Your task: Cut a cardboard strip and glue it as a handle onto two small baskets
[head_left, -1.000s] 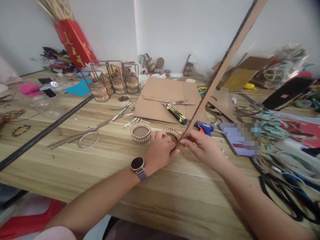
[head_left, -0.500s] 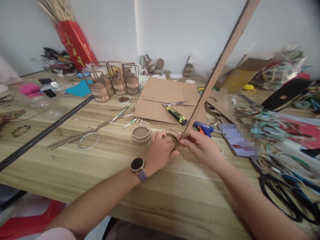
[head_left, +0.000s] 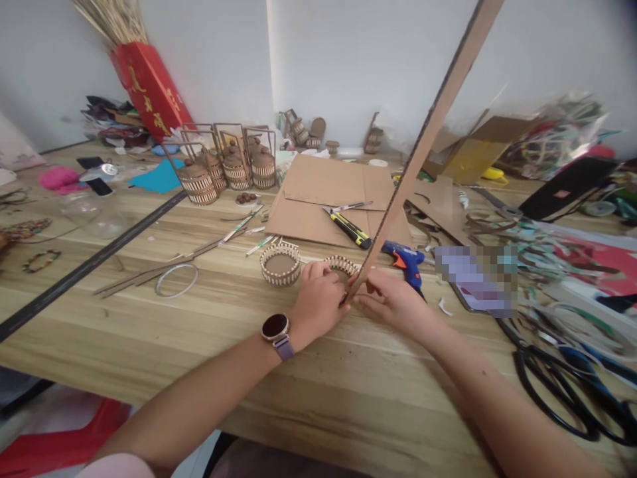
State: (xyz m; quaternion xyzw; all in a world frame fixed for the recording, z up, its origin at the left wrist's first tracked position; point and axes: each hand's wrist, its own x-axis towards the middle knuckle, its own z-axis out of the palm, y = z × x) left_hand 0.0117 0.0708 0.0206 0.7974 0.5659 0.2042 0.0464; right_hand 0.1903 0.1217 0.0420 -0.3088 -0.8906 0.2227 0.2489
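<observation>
A small round basket (head_left: 340,263) with a cream-and-brown ribbed wall stands on the table, partly hidden by my left hand (head_left: 322,297). My left fingers are curled over its near left side. A long cardboard strip (head_left: 405,182) slants up to the right from the basket's near right side. My right hand (head_left: 393,300) is at the strip's lower end, its fingers closed about it; the exact contact is partly hidden. Just left of my left hand sits a matching round basket (head_left: 280,264). Right of the strip lies a blue hot glue gun (head_left: 407,260).
Behind lie cardboard sheets (head_left: 328,192) with a yellow-black utility knife (head_left: 350,228). Several lidded baskets with handles (head_left: 233,166) stand at back left. On the right are a phone (head_left: 468,282), black-handled scissors (head_left: 562,392) and tangled strips. A clear ring (head_left: 176,281) lies left.
The cardboard strip has shifted left and its lower end is nearer my left hand. My right hand has moved slightly left and down, uncovering more of the glue gun.
</observation>
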